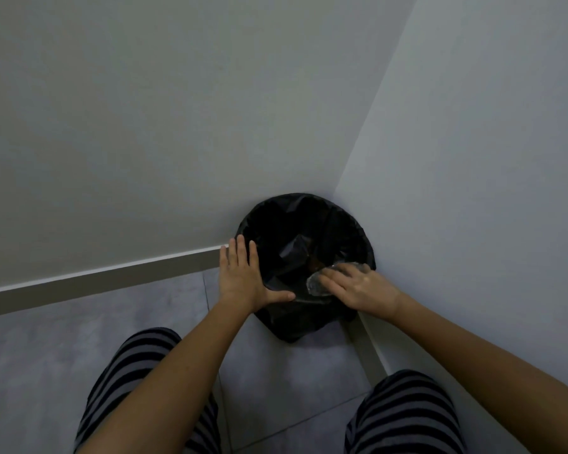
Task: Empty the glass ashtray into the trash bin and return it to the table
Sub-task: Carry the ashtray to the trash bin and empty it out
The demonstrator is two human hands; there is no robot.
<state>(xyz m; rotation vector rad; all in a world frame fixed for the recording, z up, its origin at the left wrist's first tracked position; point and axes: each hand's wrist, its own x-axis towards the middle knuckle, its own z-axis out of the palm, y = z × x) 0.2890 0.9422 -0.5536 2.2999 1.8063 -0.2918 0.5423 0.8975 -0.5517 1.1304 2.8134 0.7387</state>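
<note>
Right hand is curled around the glass ashtray, fingers wrapped over its top, holding it tipped over the near right edge of the bin. Most of the ashtray is tucked under that hand, so only a clear sliver pokes out toward the left. Left hand is flat and spread, thumb out, resting on the bin's left rim. Bin's insides are just black liner, hard to read. It sits jammed in a wall corner; striped knees below.
</note>
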